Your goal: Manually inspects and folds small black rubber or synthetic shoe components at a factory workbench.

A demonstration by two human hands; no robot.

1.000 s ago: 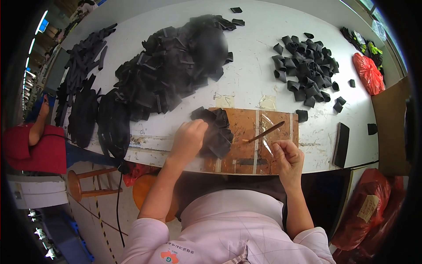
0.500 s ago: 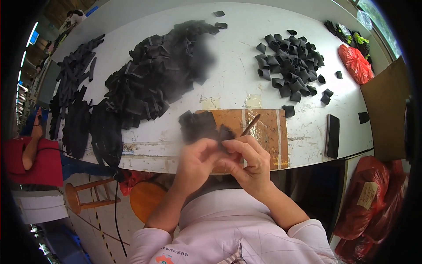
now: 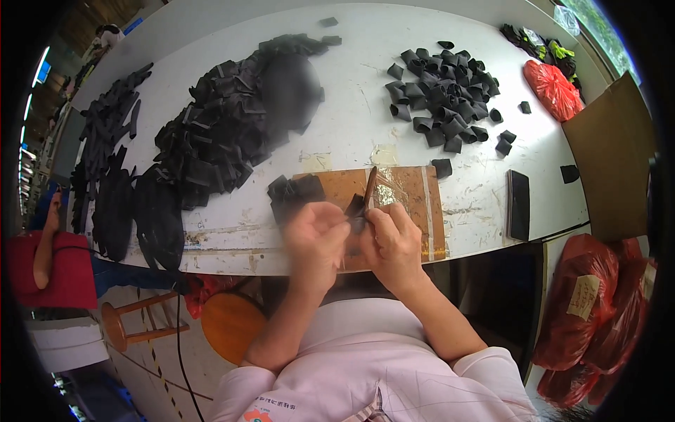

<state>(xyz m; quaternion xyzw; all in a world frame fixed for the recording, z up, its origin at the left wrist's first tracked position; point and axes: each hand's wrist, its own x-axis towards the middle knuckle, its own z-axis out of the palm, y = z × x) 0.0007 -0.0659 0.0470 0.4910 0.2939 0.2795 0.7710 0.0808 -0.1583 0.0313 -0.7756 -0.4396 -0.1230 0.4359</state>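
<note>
Black strip piece (image 3: 355,208) pinched between both hands, over the brown board (image 3: 415,204) at the near edge of the worktop (image 3: 351,105).

Left hand (image 3: 316,235) and right hand (image 3: 389,235) meet at the piece, both grips closed on it; the right grip also holds a thin brown stick (image 3: 368,186), its long axis running up and away from the fingers. Piece is small, dark, folded, partly hidden by the fingers. Small stack of black pieces (image 3: 294,193) lies just left of the grip, nearer the left hand.

Left hand (image 3: 316,235) and right hand (image 3: 392,243) pinching black piece (image 3: 355,207), brown board (image 3: 411,200), white table (image 3: 211,42)
</note>
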